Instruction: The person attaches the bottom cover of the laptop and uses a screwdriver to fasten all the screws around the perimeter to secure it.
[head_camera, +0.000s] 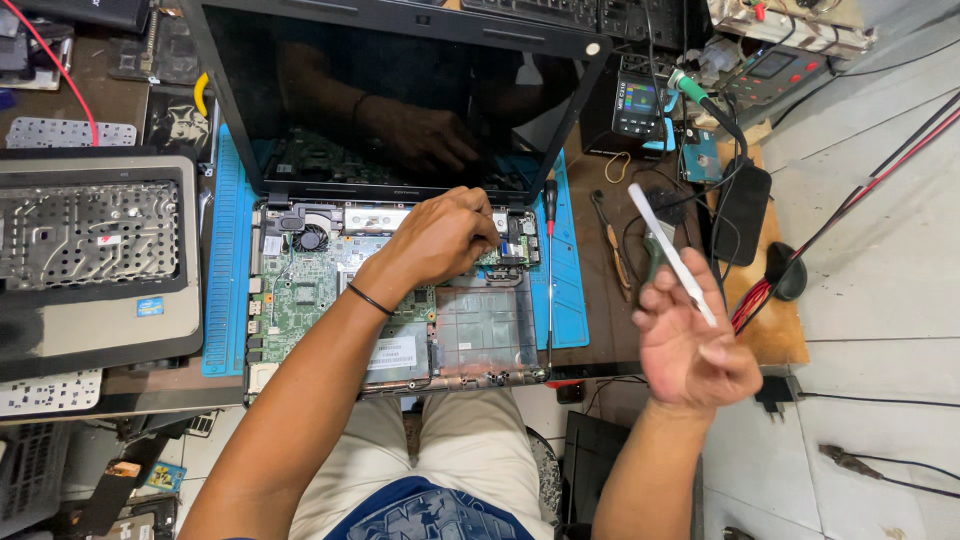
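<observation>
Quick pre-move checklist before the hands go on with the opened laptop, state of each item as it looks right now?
1. Left hand rests on the motherboard near the hinge: ok.
2. Right hand holds the white pry tool in its fingers, raised off the bench: ok.
3. Laptop screen stands open and dark: ok.
4. Screwdriver lies on the blue mat right of the chassis, within reach: ok.
5. Whether power is disconnected from the board: cannot tell.
6. What the left fingertips grip: cannot tell, hidden.
</observation>
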